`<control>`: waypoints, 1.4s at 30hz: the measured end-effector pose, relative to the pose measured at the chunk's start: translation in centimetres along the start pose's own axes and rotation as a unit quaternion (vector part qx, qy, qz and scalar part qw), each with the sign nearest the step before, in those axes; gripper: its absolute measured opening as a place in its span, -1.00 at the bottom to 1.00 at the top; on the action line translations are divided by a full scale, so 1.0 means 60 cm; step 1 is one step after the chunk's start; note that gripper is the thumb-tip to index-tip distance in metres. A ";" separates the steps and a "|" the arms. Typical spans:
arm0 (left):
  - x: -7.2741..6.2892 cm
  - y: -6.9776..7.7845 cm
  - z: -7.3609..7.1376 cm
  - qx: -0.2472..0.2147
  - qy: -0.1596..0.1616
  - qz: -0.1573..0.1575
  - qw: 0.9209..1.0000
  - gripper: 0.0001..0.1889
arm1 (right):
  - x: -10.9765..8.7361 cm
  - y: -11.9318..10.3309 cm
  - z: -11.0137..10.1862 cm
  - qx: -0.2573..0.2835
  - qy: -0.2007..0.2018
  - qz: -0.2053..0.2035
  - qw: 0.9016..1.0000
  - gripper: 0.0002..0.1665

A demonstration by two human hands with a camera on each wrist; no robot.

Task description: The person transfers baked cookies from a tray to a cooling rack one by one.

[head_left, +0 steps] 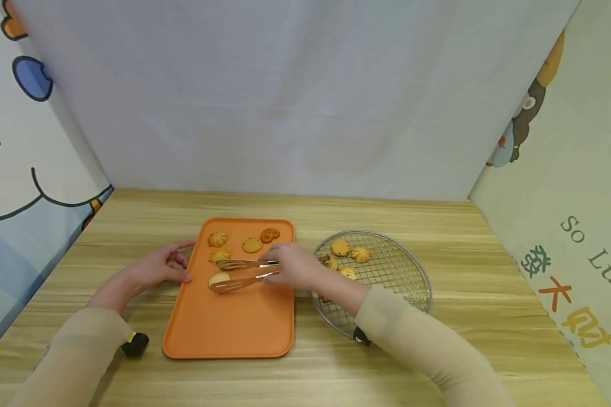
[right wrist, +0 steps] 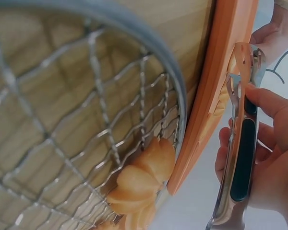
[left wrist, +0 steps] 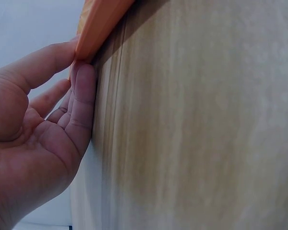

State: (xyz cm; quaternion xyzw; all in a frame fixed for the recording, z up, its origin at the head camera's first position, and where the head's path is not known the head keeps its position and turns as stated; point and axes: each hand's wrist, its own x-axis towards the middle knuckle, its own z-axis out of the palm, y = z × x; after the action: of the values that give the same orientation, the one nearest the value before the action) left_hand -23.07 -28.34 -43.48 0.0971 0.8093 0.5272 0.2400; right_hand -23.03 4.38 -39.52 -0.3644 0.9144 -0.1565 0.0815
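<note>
Your left hand (head_left: 164,265) pinched the orange tray (head_left: 234,328) near ten o'clock; your right hand (head_left: 297,268) held the tongs (head_left: 238,285), spread at a pale cookie (head_left: 218,277)

The right hand (head_left: 296,267) hides part of the tongs (head_left: 234,285) in the head view, which crops the near edge of the table (head_left: 468,271).

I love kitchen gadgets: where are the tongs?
In the head view, the tongs are in the right hand over the orange tray, left of the wire rack.
</note>
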 end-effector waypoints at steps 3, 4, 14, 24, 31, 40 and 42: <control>-0.001 0.001 0.000 0.003 0.002 0.000 1.000 -0.03 | 0.004 0.000 0.001 0.000 0.002 -0.016 1.000 -0.54; -0.001 0.001 0.000 0.004 0.002 0.000 1.000 -0.03 | 0.005 0.000 0.002 -0.003 0.004 -0.021 1.000 -0.54; 0.002 -0.001 -0.003 0.010 0.001 -0.010 1.000 -0.01 | 0.011 0.001 0.006 -0.003 0.009 -0.021 1.000 -0.61; 0.001 -0.002 -0.002 0.010 -0.002 -0.009 1.000 -0.01 | 0.005 0.000 0.007 0.000 0.025 -0.017 1.000 -0.67; 0.002 -0.002 -0.002 0.008 -0.002 -0.009 1.000 -0.01 | 0.000 0.003 0.008 0.003 0.038 -0.023 0.999 -0.77; 0.001 0.001 -0.001 0.011 -0.002 -0.008 1.000 -0.02 | -0.006 0.005 0.007 0.003 0.041 -0.013 0.999 -0.81; 0.001 0.001 -0.001 0.013 -0.001 -0.006 1.000 -0.02 | -0.010 0.004 0.004 0.006 0.041 -0.011 0.999 -0.81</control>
State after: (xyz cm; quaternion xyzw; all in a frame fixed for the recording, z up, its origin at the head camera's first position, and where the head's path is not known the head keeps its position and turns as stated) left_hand -23.18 -28.35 -43.45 0.0957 0.8164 0.5150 0.2432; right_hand -22.71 4.91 -39.79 -0.3674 0.9118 -0.1780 0.0446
